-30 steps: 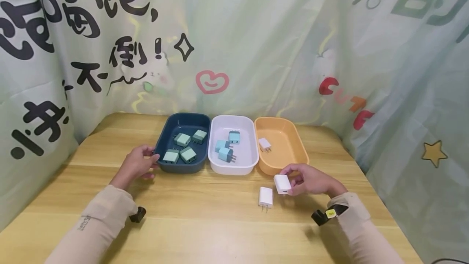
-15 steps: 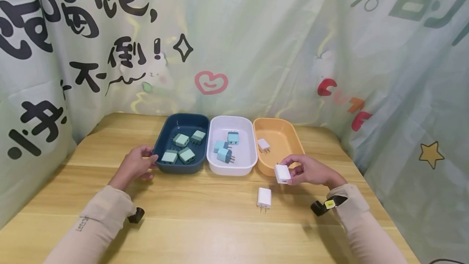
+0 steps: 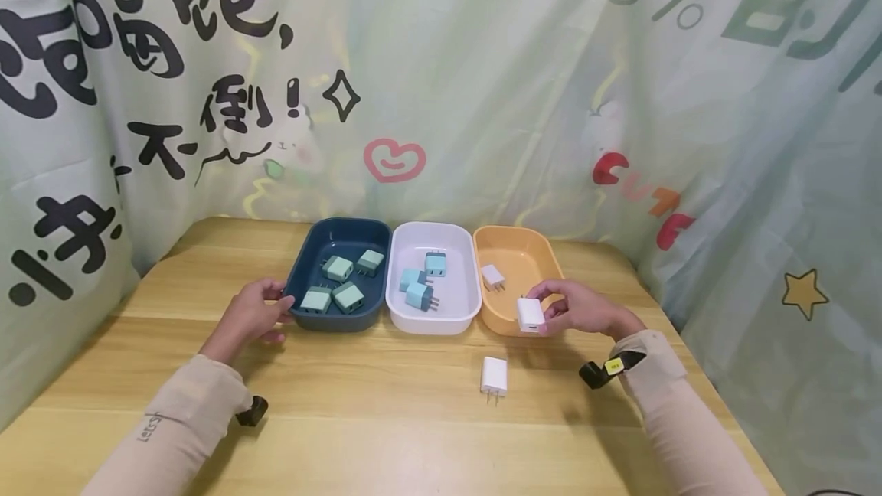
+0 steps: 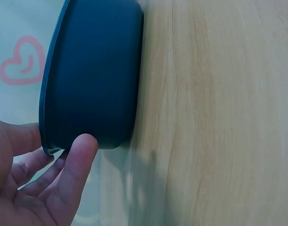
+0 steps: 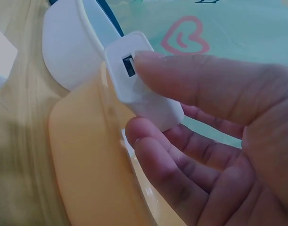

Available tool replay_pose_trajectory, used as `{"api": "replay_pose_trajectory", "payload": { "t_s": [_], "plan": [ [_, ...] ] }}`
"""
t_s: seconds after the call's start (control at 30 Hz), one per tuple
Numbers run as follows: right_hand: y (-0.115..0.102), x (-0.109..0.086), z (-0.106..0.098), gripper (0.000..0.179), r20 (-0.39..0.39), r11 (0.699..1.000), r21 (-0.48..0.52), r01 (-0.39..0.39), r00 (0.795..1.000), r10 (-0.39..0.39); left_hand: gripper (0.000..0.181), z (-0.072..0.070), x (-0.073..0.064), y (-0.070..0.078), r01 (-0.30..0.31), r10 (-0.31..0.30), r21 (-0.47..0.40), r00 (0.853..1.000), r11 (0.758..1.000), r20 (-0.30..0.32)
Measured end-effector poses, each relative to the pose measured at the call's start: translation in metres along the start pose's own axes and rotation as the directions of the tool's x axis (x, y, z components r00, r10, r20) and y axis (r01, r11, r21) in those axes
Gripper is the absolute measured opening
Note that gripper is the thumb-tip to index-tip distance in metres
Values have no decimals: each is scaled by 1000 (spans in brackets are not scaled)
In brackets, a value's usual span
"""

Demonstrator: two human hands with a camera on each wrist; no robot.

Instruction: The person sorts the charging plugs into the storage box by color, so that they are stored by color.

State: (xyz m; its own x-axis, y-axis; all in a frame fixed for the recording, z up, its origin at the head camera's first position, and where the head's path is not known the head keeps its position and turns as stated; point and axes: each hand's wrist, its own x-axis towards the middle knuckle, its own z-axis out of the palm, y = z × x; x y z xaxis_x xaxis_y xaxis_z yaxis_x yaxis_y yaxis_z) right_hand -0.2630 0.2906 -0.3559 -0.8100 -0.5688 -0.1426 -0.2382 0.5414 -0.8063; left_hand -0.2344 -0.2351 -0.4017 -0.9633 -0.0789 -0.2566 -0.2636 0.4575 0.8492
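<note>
My right hand [image 3: 575,308] pinches a white USB charger [image 3: 529,314] between thumb and fingers, over the front rim of the orange bin [image 3: 518,320]. In the right wrist view the charger's USB port faces the camera beside the thumb. Inside that bin lies another white charger [image 3: 492,277]. On the wood in front, a third white charger [image 3: 494,376] lies with its prongs toward me. My left hand [image 3: 253,311] holds the front left corner of the navy bin [image 3: 338,322]; in the left wrist view the thumb [image 4: 82,148] lies against its wall and the fingers reach its rim.
Several green chargers [image 3: 338,268] lie in the navy bin. The white bin [image 3: 432,324], between the navy and orange ones, holds blue chargers [image 3: 420,296]. All three bins stand in a row on the wooden table [image 3: 358,412], before a printed curtain [image 3: 482,83].
My right hand has carried the white charger up and forward from in front of the orange bin to over its front rim. The left hand stays at the navy bin.
</note>
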Motion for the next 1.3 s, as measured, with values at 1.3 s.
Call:
{"api": "replay_pose_trajectory", "payload": {
  "t_s": [1.3],
  "plan": [
    [19,54,-29,42,-52,990,104,-94,994,99,49,0,-4,1,-19,19,-15,1000,1000,0]
  ]
}}
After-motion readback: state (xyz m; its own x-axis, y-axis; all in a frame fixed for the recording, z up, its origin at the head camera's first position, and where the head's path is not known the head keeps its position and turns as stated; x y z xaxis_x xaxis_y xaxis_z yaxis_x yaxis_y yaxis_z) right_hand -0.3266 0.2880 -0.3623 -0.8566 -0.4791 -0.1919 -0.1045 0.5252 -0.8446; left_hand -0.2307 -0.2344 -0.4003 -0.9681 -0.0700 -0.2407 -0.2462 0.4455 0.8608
